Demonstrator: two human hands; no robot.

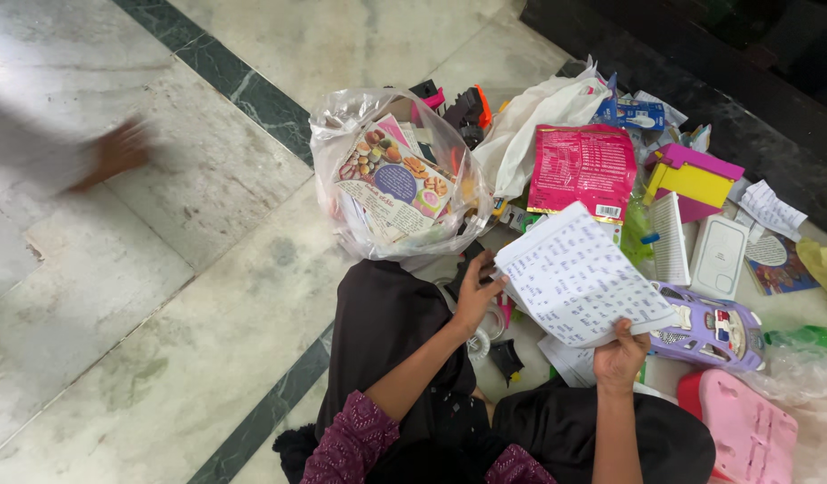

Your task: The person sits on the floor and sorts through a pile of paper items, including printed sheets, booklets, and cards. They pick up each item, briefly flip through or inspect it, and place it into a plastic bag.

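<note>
I sit on a marble floor in dark clothes with a purple patterned sleeve. My left hand [478, 291] grips the left edge of a white handwritten paper sheet [579, 276]. My right hand [619, 357] holds the same sheet at its bottom edge, thumb on top. The sheet is tilted above a scattered pile of items. A clear plastic bag [391, 179] stuffed with printed papers stands just beyond my left hand.
Around the sheet lie a pink foil packet [582, 166], a yellow and magenta box [691, 179], a white flat box [720, 255], a lilac toy car [714, 327], a pink plastic piece [745, 426] and a white bag [539, 116]. Another person's blurred hand [117, 152] is at far left.
</note>
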